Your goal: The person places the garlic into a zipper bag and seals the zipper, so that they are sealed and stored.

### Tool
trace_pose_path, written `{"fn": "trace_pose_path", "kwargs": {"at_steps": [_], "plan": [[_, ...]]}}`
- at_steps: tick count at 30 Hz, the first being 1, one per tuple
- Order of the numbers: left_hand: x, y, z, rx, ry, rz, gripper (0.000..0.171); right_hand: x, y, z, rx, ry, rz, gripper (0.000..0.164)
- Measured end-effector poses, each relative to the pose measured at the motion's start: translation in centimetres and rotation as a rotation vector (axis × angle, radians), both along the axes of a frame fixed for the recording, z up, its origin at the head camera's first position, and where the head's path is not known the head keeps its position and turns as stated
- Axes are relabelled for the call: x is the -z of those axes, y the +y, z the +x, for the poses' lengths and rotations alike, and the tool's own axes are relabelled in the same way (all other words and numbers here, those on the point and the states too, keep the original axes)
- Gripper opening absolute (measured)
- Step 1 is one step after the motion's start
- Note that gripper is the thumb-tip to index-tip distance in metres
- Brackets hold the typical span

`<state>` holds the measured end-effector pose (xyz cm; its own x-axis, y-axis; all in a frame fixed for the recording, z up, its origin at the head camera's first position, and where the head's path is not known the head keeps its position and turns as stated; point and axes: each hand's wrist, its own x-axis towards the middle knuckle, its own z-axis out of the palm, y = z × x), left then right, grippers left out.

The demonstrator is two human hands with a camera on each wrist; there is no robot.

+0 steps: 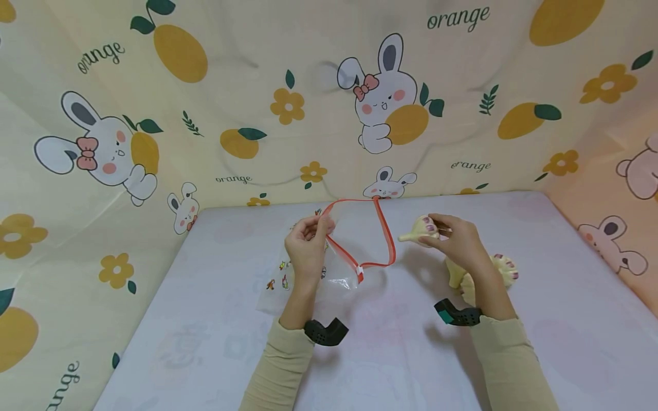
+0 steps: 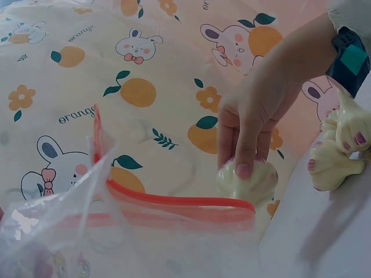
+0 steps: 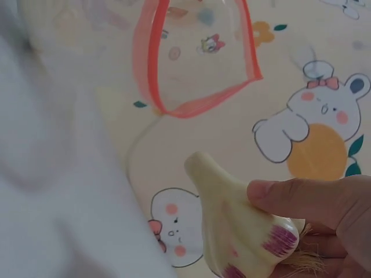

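With 12 o'clock taken as straight away from the person in the head view, the left hand (image 1: 307,251) pinches the red rim (image 1: 388,234) of a clear printed bag (image 1: 336,277) between thumb and fingers. The right hand (image 1: 460,240), at about 3 o'clock from it, grips a garlic bulb (image 1: 422,227), the thumb on one side and fingers round the other, partly hidden.

The bulb is up in the air, just beyond the rim at 3 o'clock. Its long axis runs roughly from 9 to 3 o'clock, the stem pointing to 9, slightly dipped towards 8, and the purple-streaked root end turned back into the hand. In the right wrist view the stem aims at about 11 and the root fibres at about 5. Holding it by the fat end probably gives the surest grip and leaves the narrow neck free, facing the bag.

The rim stands in a wide loop; the pinch on its 9 o'clock side presumably stops the limp film from folding shut. A white slider (image 1: 360,270) sits on the loop at about 5 o'clock. The bag's body trails towards 7 from the left hand; whether it rests on the worktop (image 1: 205,342) I cannot tell.

Other bulbs (image 1: 506,268) lie clustered at 4 to 6 o'clock from the right hand, partly behind that forearm, likely set there for easy reach. A patterned cloth (image 1: 308,63) rises behind at 12.
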<state>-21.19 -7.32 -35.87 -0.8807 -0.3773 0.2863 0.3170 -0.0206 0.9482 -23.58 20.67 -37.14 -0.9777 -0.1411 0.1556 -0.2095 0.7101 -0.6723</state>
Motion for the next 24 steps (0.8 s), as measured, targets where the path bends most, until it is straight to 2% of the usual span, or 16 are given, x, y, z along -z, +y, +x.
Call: {"fn": "trace_pose_path", "kwargs": {"at_steps": [11,19,24], "plan": [[0.0,0.1,0.1,0.002,0.005,0.003,0.023,-1.3,-0.4,1.0,0.006,0.055,0.011,0.060],[0.0,0.1,0.0,0.011,0.008,0.000,0.023,-2.0,-0.9,1.9,-0.005,0.133,-0.026,0.057],[0.0,0.1,0.0,0.022,0.008,0.009,0.022,-2.4,-1.1,2.2,-0.012,0.151,-0.034,0.056]]}}
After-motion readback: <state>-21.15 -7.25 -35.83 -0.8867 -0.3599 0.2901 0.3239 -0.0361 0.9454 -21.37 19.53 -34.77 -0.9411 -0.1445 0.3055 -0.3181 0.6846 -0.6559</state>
